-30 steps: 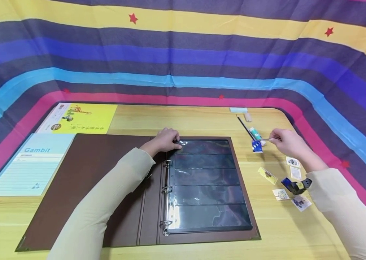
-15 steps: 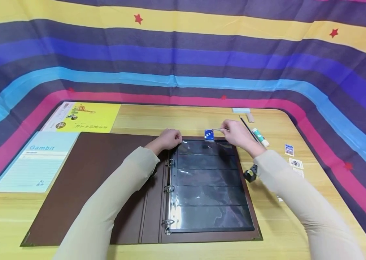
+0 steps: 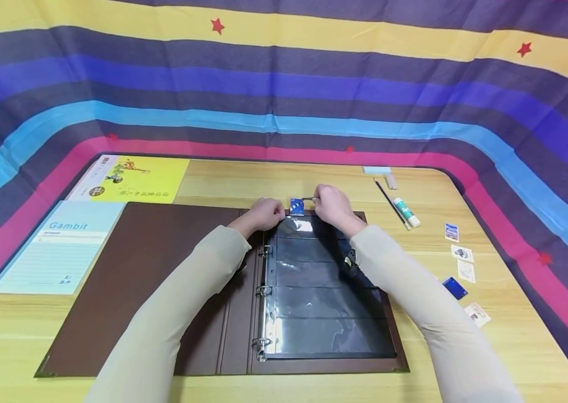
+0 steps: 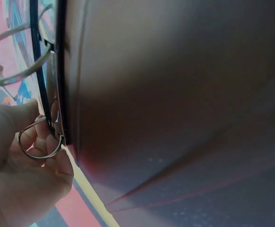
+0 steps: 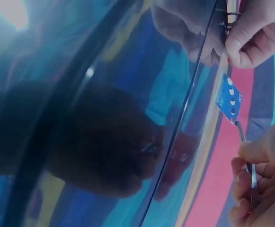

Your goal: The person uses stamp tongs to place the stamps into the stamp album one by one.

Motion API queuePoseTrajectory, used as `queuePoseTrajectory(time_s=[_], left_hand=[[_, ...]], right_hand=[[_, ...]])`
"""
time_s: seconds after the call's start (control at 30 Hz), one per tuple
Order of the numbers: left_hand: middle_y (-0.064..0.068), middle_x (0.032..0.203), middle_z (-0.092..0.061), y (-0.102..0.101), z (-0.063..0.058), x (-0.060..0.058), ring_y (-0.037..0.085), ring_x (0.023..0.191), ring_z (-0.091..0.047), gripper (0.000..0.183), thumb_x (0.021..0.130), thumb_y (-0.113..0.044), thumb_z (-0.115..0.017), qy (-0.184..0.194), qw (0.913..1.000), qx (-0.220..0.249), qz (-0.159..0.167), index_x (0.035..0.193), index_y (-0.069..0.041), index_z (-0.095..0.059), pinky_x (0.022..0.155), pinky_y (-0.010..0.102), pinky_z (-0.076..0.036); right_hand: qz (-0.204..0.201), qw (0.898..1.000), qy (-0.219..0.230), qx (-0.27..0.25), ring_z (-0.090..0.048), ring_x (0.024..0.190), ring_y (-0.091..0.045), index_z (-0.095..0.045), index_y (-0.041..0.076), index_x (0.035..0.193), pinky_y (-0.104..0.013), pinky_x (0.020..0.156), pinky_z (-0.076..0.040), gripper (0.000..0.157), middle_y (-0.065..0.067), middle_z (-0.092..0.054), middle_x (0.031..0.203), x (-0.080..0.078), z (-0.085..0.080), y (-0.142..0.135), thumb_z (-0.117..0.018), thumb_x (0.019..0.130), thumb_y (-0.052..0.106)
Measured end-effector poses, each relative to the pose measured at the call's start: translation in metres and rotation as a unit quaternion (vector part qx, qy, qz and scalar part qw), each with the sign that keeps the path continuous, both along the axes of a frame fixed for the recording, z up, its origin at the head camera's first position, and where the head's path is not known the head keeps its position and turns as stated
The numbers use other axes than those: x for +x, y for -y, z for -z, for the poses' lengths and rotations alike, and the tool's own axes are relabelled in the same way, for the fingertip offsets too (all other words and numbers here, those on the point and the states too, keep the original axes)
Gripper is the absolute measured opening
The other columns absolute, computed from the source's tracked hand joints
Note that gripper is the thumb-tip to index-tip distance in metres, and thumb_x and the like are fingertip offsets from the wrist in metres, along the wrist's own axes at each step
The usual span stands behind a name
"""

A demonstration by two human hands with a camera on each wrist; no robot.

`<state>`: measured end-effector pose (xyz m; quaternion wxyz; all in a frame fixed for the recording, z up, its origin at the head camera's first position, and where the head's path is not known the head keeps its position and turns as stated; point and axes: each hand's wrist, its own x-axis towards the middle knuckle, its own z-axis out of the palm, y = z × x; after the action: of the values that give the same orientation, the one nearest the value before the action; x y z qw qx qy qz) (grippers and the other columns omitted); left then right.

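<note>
My right hand [image 3: 333, 206] holds metal tweezers [image 5: 243, 137], which grip a small blue stamp [image 3: 297, 206] by its edge. White moon-like shapes run down the stamp [image 5: 229, 98]. It is at the top edge of a black page [image 3: 324, 302] with clear pocket strips. Thumb and curled fingers of my left hand [image 3: 265, 214] pinch the page's upper left corner, beside the top ring [image 4: 40, 138]. The page sits in an open brown ring binder [image 3: 183, 252]. In the right wrist view, the left hand [image 5: 258, 35] is just beyond the stamp.
Several stamps [image 3: 459, 271] lie right of the binder, including a blue one [image 3: 455, 287]. A glue stick [image 3: 407, 212], pencil [image 3: 391, 202] and eraser [image 3: 391, 181] lie at the back right. A Gambit notepad [image 3: 64, 246] and yellow booklet [image 3: 155, 176] are on the left.
My right hand has carried the stamp in the tweezers leftward from beside the glue stick to the page's top edge, near my left hand. The left hand has stayed at the page corner.
</note>
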<state>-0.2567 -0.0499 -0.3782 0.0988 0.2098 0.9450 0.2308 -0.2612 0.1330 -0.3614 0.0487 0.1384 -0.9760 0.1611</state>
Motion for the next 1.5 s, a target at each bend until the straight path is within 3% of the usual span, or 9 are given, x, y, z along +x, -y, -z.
queuePoseTrajectory(time_s=[0.37,0.63,0.93,1.23,1.5], left_hand=[[-0.001,0.078,-0.053,0.001,-0.003,0.002,0.017,0.078,-0.045,0.013,0.082,-0.012,-0.044,-0.003,1.0000,-0.004,0.006,0.077,-0.010,-0.055,0.085,0.032,-0.025],[-0.001,0.079,-0.054,0.001,-0.004,0.002,0.017,0.080,-0.044,0.013,0.083,-0.013,-0.044,-0.009,1.0000,-0.004,0.002,0.077,-0.010,-0.056,0.079,0.032,-0.030],[-0.001,0.079,-0.053,0.001,-0.003,0.002,0.017,0.080,-0.044,0.014,0.083,-0.013,-0.044,-0.013,0.9999,-0.006,0.002,0.078,-0.010,-0.057,0.077,0.032,-0.031],[-0.002,0.076,-0.053,0.000,-0.002,0.001,0.015,0.076,-0.046,0.014,0.082,-0.011,-0.044,-0.016,0.9999,-0.006,0.002,0.078,-0.011,-0.057,0.079,0.031,-0.031],[-0.001,0.074,-0.052,0.001,-0.003,0.003,0.015,0.071,-0.045,0.015,0.081,-0.008,-0.042,-0.015,0.9999,-0.005,0.006,0.077,-0.010,-0.056,0.077,0.031,-0.032]], right_hand=[[-0.057,0.996,0.062,0.013,-0.050,0.069,-0.020,-0.055,0.007,0.077,-0.034,0.065,-0.039,0.008,-0.004,-0.054,0.075,0.008,0.001,0.002,-0.050,0.079,0.012],[-0.099,0.990,0.099,0.010,-0.048,0.067,-0.018,-0.057,0.007,0.077,-0.032,0.065,-0.038,0.008,-0.003,-0.055,0.076,0.005,0.000,-0.005,-0.049,0.079,0.008],[-0.150,0.984,0.094,-0.008,-0.041,0.063,-0.017,-0.054,0.008,0.070,-0.029,0.061,-0.033,0.009,0.000,-0.049,0.067,0.000,0.001,-0.006,-0.052,0.077,0.004],[-0.151,0.983,0.107,-0.008,-0.046,0.069,-0.017,-0.056,0.008,0.073,-0.031,0.066,-0.035,0.006,-0.001,-0.053,0.071,-0.001,-0.001,-0.005,-0.053,0.078,0.005],[-0.120,0.990,0.062,-0.031,-0.049,0.077,-0.021,-0.051,0.006,0.081,-0.036,0.072,-0.036,0.006,-0.006,-0.054,0.080,0.004,-0.008,-0.020,-0.053,0.080,0.011]])
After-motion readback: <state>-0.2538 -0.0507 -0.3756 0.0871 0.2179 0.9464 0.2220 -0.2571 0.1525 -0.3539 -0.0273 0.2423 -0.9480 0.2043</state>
